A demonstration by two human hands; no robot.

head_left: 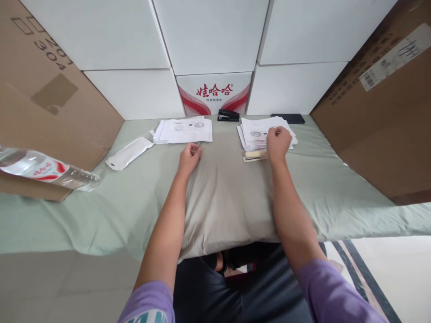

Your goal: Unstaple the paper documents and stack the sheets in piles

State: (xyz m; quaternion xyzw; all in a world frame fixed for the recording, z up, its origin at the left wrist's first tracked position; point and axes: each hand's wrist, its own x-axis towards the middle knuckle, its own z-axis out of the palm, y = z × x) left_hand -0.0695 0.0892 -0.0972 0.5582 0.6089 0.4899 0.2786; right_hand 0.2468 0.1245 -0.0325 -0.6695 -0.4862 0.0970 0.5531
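Just below the left stack of white printed papers (183,131), my left hand (190,158) rests near the cloth with its fingers curled in; a faint small shape shows by the fingertips, too unclear to name. Over the right edge of a second paper stack (251,130), my right hand (279,143) is closed with the fingertips pinched together, and what lies between them is hidden. Beside that hand, at the near edge of the stack, lies a cream stapler (255,155). Both stacks carry round stamps and are slightly fanned.
A black stapler (229,115) stands between the stacks at the back, and a dark phone (288,118) lies behind the right one. On the left are a white pouch (129,154) and a water bottle (50,169). Brown cartons (380,112) and white boxes (208,36) enclose the cloth-covered surface (229,202).
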